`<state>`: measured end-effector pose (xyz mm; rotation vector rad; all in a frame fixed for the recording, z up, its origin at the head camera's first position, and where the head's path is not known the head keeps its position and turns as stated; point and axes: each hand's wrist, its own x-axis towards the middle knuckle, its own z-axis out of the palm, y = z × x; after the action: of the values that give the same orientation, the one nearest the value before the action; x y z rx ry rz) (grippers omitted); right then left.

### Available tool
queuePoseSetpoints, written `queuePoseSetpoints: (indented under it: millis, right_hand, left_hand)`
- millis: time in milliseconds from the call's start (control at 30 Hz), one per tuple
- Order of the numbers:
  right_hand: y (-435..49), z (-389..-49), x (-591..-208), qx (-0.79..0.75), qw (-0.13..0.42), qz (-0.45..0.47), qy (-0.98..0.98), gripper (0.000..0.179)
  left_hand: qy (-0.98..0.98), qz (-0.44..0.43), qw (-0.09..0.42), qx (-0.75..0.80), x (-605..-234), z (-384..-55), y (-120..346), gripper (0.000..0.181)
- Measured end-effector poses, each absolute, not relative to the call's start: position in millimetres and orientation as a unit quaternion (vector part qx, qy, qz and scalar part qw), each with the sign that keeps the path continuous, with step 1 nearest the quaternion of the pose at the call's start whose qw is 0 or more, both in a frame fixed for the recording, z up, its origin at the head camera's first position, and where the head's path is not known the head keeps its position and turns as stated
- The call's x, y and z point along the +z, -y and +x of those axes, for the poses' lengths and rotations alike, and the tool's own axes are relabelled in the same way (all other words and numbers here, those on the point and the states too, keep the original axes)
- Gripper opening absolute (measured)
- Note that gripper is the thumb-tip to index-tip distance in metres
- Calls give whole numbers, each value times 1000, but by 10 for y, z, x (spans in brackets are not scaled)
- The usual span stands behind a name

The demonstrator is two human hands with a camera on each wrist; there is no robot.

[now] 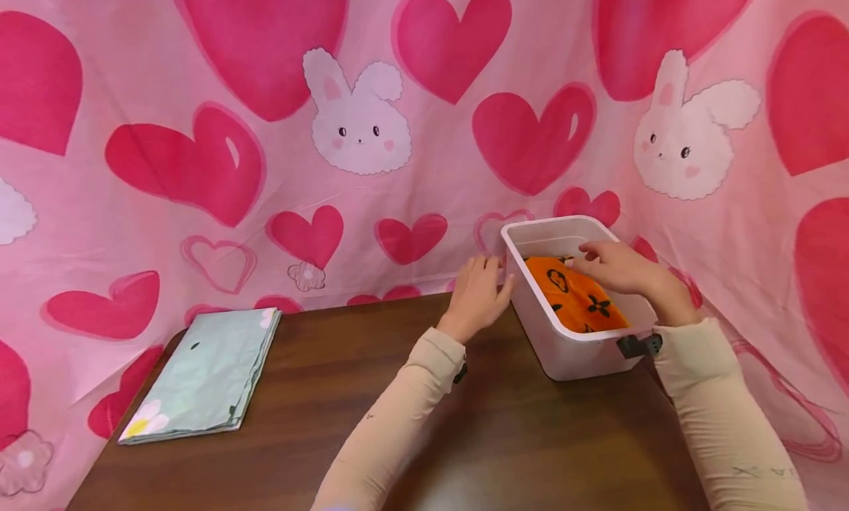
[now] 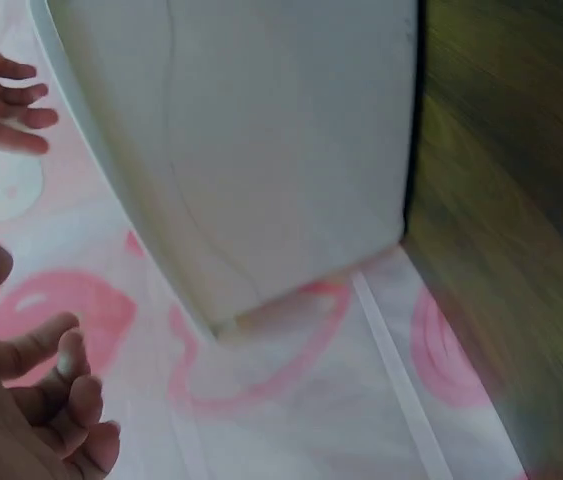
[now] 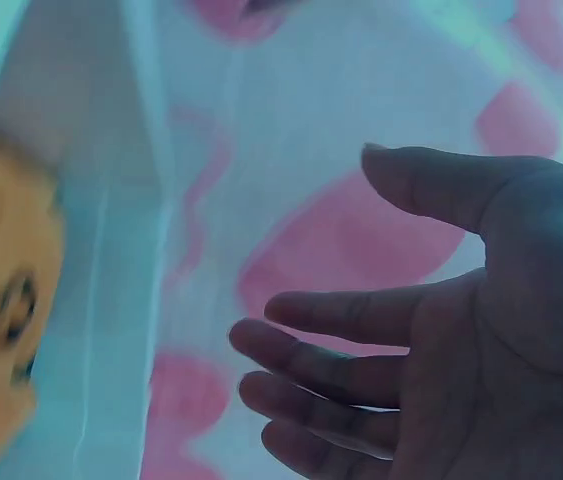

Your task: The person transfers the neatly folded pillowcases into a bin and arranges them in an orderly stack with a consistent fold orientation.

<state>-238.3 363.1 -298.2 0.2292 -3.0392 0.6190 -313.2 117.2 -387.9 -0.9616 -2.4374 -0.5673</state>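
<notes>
An orange cloth (image 1: 578,296) with dark flower and ring prints lies inside a white plastic bin (image 1: 544,356) at the right of the table. Above the bin's right part, my right hand (image 1: 620,268) hovers with nothing in its grasp; the right wrist view shows its fingers (image 3: 341,375) extended and the thumb apart. Just left of the bin is my left hand (image 1: 474,297), its fingers loosely bent and holding nothing. In the left wrist view those fingers (image 2: 56,390) stand apart from the bin's side wall (image 2: 271,150).
A folded pale green cloth (image 1: 205,371) with flower prints lies at the table's left. The brown wooden table (image 1: 345,393) backs onto a pink curtain (image 1: 438,172) with hearts and rabbits, which also rises on the right beside the bin.
</notes>
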Motion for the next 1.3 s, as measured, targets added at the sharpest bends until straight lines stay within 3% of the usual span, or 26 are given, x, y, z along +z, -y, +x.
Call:
queuePoseSetpoints:
  millis: [200, 400, 733, 967, 1300]
  right_hand:
    - [-2998, -2282, -3136, 206, 63, 145, 966, 58]
    - [-2596, -2323, -3470, 238, 6, 157, 958, 71]
    - [-2109, -2646, -4339, 291, -98, 187, 933, 80]
    - [-1766, -2748, -4681, 308, -113, 192, 925, 79]
    - [-1167, -2823, -4885, 310, -135, 240, 910, 74]
  left_hand:
    - [888, -361, 217, -183, -3993, -3080, -609, 32]
    - [907, -352, 167, -162, -4235, -3038, 62, 46]
    - [932, -291, 133, -171, -4597, -3043, 1272, 48]
    - [947, -246, 135, -157, -4743, -3034, 1846, 47]
    - [952, -210, 153, -163, -4758, -3007, 2389, 43]
